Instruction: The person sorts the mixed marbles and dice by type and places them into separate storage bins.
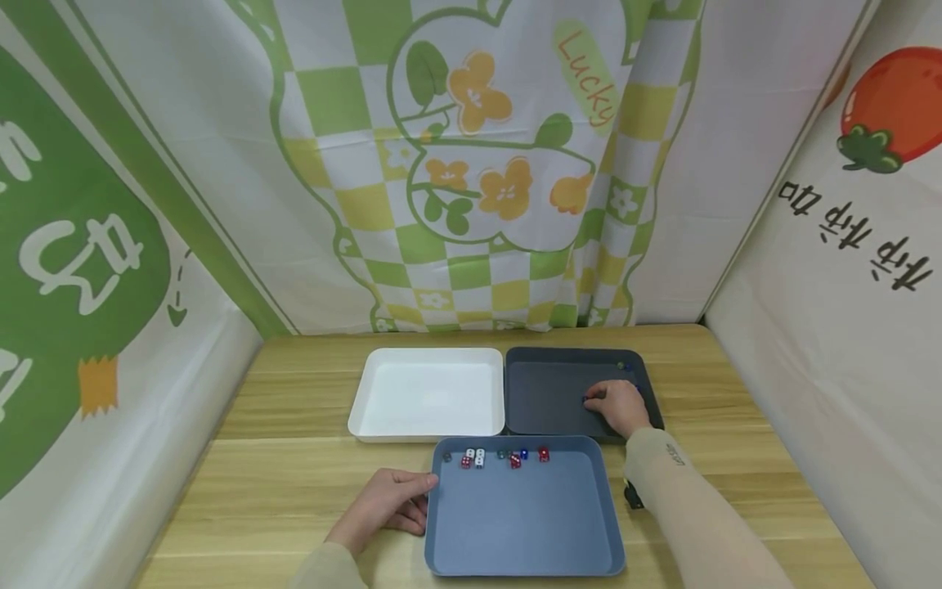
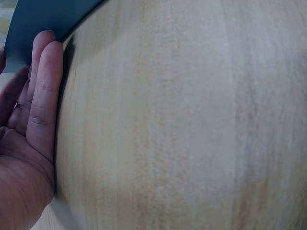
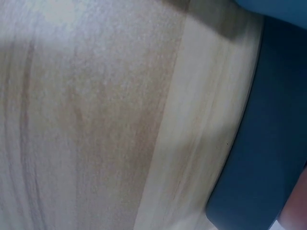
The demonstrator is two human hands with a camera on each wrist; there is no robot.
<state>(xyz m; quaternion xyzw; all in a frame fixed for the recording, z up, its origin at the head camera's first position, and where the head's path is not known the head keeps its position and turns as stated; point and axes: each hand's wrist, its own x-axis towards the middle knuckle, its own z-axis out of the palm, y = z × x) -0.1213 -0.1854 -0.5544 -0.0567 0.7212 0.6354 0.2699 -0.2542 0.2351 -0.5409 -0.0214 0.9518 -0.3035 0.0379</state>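
wooden table (image 1: 287, 491): bearing three trays, both hands working well apart over it.

blue-grey tray (image 1: 526, 523): lying between the hands, just right of the left; holding a loose row of dice along its far side. contents, left to right: a small dark die (image 1: 446, 456), red (image 1: 466, 462) and white dice (image 1: 480, 458) standing close together, then dark green (image 1: 502, 454), red, blue (image 1: 524, 453) and red again.

left hand (image 1: 390, 501): resting against this tray's left side, touching the rim, fingers lying fairly straight along the outer wall.

white tray (image 1: 434, 397): lying beyond the left hand.

dark grey tray (image 1: 545, 397): sitting beneath the right hand, beside the white one.

right hand (image 1: 618, 406): reaching inside, fingertips coming together, pinching a dark blue die (image 1: 586, 399). beyond it, green (image 1: 621, 366) and blue dice (image 1: 629, 367) are occupying the far right corner.

patterned curtain (image 1: 471, 278): hanging beyond both hands.
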